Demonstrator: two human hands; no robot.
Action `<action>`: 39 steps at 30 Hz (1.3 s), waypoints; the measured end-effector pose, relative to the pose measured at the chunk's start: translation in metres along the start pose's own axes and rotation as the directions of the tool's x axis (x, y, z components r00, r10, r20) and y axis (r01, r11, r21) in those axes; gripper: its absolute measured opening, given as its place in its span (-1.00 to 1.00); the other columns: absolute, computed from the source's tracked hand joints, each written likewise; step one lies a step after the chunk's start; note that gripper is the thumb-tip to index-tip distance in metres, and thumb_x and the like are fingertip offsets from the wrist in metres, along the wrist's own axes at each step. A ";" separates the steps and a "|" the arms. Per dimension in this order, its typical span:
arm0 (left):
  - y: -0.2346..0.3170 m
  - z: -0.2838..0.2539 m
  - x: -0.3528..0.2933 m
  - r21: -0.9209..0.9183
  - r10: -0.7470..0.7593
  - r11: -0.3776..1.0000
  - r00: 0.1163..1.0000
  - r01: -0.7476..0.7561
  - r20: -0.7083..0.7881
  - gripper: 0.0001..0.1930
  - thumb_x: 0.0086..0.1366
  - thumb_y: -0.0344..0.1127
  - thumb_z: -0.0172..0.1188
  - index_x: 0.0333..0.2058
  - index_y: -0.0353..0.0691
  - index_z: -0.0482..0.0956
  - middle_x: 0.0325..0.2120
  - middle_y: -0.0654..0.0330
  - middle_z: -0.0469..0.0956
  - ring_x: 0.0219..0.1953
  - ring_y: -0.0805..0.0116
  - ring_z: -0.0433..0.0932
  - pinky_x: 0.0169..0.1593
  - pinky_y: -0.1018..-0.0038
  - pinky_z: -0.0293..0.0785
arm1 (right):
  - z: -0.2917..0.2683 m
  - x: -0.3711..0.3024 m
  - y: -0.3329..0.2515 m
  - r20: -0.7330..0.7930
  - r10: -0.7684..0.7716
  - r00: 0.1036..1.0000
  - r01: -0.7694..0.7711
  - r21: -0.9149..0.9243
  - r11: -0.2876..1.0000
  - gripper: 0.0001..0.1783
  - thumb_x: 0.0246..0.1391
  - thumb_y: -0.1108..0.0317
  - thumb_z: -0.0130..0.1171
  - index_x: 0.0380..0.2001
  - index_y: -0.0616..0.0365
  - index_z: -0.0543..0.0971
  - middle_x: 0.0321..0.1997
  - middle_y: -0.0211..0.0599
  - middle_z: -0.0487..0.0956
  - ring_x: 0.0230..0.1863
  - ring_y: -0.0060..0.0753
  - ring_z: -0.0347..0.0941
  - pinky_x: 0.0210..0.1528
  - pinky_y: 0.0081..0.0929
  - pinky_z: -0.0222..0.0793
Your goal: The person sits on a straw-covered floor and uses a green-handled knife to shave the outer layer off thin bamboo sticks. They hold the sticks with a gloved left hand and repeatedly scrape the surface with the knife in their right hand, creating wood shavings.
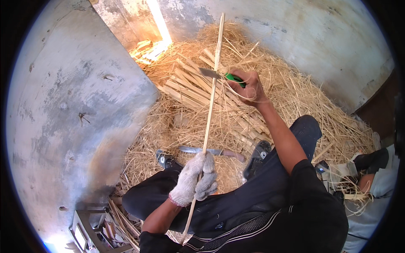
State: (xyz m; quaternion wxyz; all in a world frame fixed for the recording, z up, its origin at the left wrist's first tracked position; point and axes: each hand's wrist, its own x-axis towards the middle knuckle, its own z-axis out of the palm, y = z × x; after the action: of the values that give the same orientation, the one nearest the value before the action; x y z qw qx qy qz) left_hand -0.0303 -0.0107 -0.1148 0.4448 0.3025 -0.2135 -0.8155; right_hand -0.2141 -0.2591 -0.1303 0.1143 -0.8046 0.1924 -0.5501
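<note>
My left hand, in a whitish knit glove, is closed round a long thin bamboo strip. The strip slants from my lap up past the far pile. My bare right hand grips the green handle of a knife. Its broad grey blade lies across the strip, well above my gloved hand. Thin pale shavings curl around the right fingers. Between my feet, just beyond the left hand, rests a larger knife with a long blade and a brownish handle.
Split bamboo pieces lie on a heap of straw-like shavings against the wall. A slanted grey wall stands at left. A wooden frame holds scraps at lower left. At right sits another person with strips.
</note>
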 end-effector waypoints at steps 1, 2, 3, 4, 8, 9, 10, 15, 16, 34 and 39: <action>0.000 -0.001 0.002 -0.026 -0.016 1.000 1.000 0.016 0.015 -0.56 0.51 0.11 -0.34 -0.45 0.00 0.30 -0.93 0.33 0.12 -0.94 0.47 0.07 -0.80 0.53 0.04 | 0.000 -0.001 0.000 -0.002 0.051 0.999 -0.050 0.051 0.997 -0.67 0.22 0.07 0.18 -0.38 0.13 0.62 -0.76 -0.50 0.38 -0.74 -0.64 0.24 -0.69 -0.57 0.09; 0.000 -0.004 0.005 -0.051 -0.031 0.998 0.999 0.032 0.031 -0.54 0.50 0.13 -0.36 -0.46 0.00 0.29 -0.93 0.32 0.13 -0.94 0.45 0.07 -0.79 0.51 0.05 | 0.001 -0.002 0.000 -0.002 0.101 0.995 -0.100 0.102 0.990 -0.65 0.23 0.05 0.16 -0.39 0.13 0.62 -0.76 -0.52 0.36 -0.74 -0.64 0.24 -0.69 -0.57 0.07; -0.001 -0.004 0.007 -0.134 -0.032 0.990 0.994 0.046 0.105 -0.52 0.50 0.15 -0.37 -0.48 0.00 0.28 -0.93 0.32 0.13 -0.94 0.44 0.06 -0.79 0.49 0.06 | 0.000 -0.004 -0.002 0.123 0.247 0.961 -0.273 0.314 0.909 -0.63 0.23 0.03 0.15 -0.40 0.13 0.62 -0.76 -0.51 0.36 -0.75 -0.63 0.23 -0.69 -0.55 0.07; -0.003 -0.006 0.007 -0.215 -0.026 0.974 0.985 0.063 0.168 -0.51 0.49 0.17 -0.37 -0.49 0.00 0.28 -0.94 0.32 0.13 -0.94 0.44 0.06 -0.79 0.47 0.06 | 0.001 -0.001 -0.014 0.274 0.351 0.895 -0.445 0.492 0.748 -0.61 0.23 0.00 0.14 -0.40 0.13 0.62 -0.76 -0.51 0.36 -0.76 -0.62 0.22 -0.69 -0.54 0.06; 0.006 -0.022 0.017 -0.356 0.104 0.934 0.936 0.023 0.336 -0.43 0.46 0.25 -0.39 -0.59 0.01 0.26 -0.93 0.35 0.17 -0.94 0.39 0.17 -0.76 0.41 0.23 | 0.015 -0.006 -0.031 0.710 0.197 0.677 -0.710 0.557 0.432 -0.55 0.21 -0.09 0.12 -0.40 0.11 0.62 -0.75 -0.46 0.36 -0.75 -0.56 0.20 -0.65 -0.48 0.10; 0.008 -0.026 0.017 -0.376 0.151 0.927 0.935 -0.021 0.320 -0.43 0.46 0.24 -0.41 -0.59 0.01 0.26 -0.92 0.34 0.21 -0.94 0.38 0.19 -0.77 0.38 0.26 | 0.019 -0.010 -0.039 0.659 0.149 0.738 -0.589 0.520 0.619 -0.56 0.21 -0.08 0.12 -0.40 0.10 0.61 -0.74 -0.44 0.38 -0.74 -0.52 0.24 -0.64 -0.45 0.13; 0.014 -0.024 0.015 -0.385 0.181 0.921 0.944 -0.063 0.276 -0.43 0.46 0.25 -0.38 -0.59 0.01 0.26 -0.92 0.34 0.21 -0.95 0.38 0.18 -0.78 0.37 0.24 | 0.020 -0.009 -0.056 0.611 0.087 0.787 -0.436 0.451 0.779 -0.57 0.21 -0.08 0.13 -0.40 0.08 0.61 -0.73 -0.41 0.41 -0.73 -0.47 0.28 -0.62 -0.43 0.17; 0.021 -0.027 0.008 -0.373 0.164 0.925 0.961 -0.071 0.223 -0.45 0.45 0.25 -0.35 -0.59 0.02 0.26 -0.92 0.35 0.18 -0.94 0.37 0.16 -0.77 0.40 0.17 | 0.034 -0.016 -0.084 0.467 -0.062 0.882 -0.118 0.347 0.930 -0.62 0.14 -0.07 0.20 -0.36 0.03 0.62 -0.65 -0.19 0.50 -0.61 -0.10 0.47 -0.53 -0.24 0.31; 0.020 -0.023 0.009 -0.348 0.151 0.935 0.960 -0.062 0.235 -0.44 0.46 0.24 -0.36 -0.60 0.02 0.25 -0.92 0.35 0.17 -0.94 0.39 0.13 -0.80 0.41 0.11 | 0.034 -0.016 -0.085 0.468 -0.053 0.882 -0.117 0.328 0.937 -0.63 0.13 -0.07 0.21 -0.37 0.02 0.62 -0.67 -0.21 0.50 -0.63 -0.11 0.46 -0.54 -0.24 0.31; -0.003 -0.008 0.015 0.004 0.044 0.999 0.985 -0.044 -0.169 -0.44 0.47 0.18 -0.26 -0.65 -0.03 0.22 -0.95 0.29 0.10 -0.97 0.43 0.02 -0.90 0.55 -0.01 | 0.015 -0.006 0.002 0.123 0.262 0.957 -0.241 -0.164 0.957 -0.58 0.23 -0.07 0.10 -0.27 0.06 0.67 -0.76 -0.48 0.47 -0.76 -0.52 0.31 -0.63 -0.40 0.31; 0.000 0.007 0.025 0.140 0.150 0.983 0.963 -0.121 -0.222 -0.50 0.47 0.03 -0.09 -0.64 -0.10 0.24 -0.89 0.27 0.18 -0.95 0.44 0.12 -0.89 0.56 0.06 | 0.031 -0.023 0.016 0.340 0.351 0.873 -0.485 0.516 0.706 -0.41 0.32 -0.16 -0.10 -0.34 0.22 0.54 -0.67 -0.54 0.39 -0.64 -0.59 0.29 -0.55 -0.56 0.28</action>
State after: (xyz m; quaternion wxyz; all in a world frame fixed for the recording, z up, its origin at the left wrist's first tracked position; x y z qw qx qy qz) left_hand -0.0452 -0.0317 -0.1171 0.5016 0.4075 -0.2310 -0.7273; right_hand -0.1953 -0.2645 -0.1671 0.4989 -0.7188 0.1779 -0.4503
